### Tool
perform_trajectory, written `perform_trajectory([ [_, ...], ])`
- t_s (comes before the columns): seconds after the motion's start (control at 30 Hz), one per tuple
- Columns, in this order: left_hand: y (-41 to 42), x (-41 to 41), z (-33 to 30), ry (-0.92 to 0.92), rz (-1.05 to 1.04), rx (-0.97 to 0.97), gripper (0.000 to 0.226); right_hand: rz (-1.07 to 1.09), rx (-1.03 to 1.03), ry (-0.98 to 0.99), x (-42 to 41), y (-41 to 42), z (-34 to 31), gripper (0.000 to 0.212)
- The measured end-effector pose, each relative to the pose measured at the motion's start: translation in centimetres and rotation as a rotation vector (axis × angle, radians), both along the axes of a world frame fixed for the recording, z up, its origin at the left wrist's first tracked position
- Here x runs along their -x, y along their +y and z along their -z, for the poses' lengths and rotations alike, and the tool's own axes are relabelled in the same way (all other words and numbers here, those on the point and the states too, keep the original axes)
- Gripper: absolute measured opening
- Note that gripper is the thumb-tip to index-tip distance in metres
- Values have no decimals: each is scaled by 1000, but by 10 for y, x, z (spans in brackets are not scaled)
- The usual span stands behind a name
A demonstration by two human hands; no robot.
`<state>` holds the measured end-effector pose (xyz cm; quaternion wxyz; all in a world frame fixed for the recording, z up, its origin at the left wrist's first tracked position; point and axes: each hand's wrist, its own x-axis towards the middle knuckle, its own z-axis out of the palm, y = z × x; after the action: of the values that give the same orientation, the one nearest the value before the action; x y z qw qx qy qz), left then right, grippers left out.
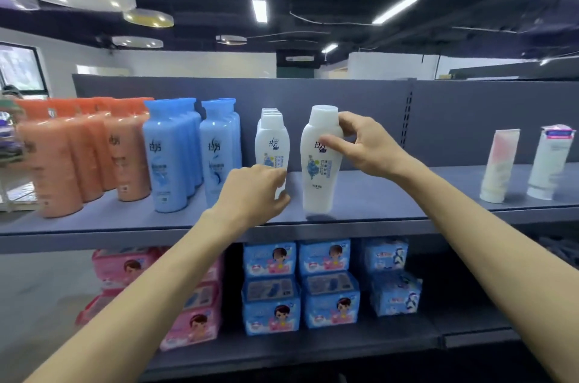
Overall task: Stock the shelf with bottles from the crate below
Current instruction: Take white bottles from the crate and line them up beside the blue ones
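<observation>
Our right hand [363, 144] pinches a white bottle [319, 163] upright on the shelf [391, 194]; our left hand [253, 191] grips the neighbouring front bottle [272, 147]; label writing unreadable.

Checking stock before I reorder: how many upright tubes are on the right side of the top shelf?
2: a pink-and-cream tube and, to its right, a white tube, both standing apart near the shelf front. None look hidden.

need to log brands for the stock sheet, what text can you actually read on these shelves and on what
"拉芳": logo on the white bottle that the right hand holds
"拉芳": white bottle row that the left hand touches
"拉芳": blue bottles
Orange bottles, tubes, lower-shelf packs: print too blurred to read
</observation>
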<state>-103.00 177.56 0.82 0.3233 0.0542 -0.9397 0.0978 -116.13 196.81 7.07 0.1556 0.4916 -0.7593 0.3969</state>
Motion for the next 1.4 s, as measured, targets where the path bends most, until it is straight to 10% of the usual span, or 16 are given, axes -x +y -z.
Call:
perform_trajectory([
  [1.4,3,73,48,51,84,-64,18,103,-88,-298,71,-44,103,65],
])
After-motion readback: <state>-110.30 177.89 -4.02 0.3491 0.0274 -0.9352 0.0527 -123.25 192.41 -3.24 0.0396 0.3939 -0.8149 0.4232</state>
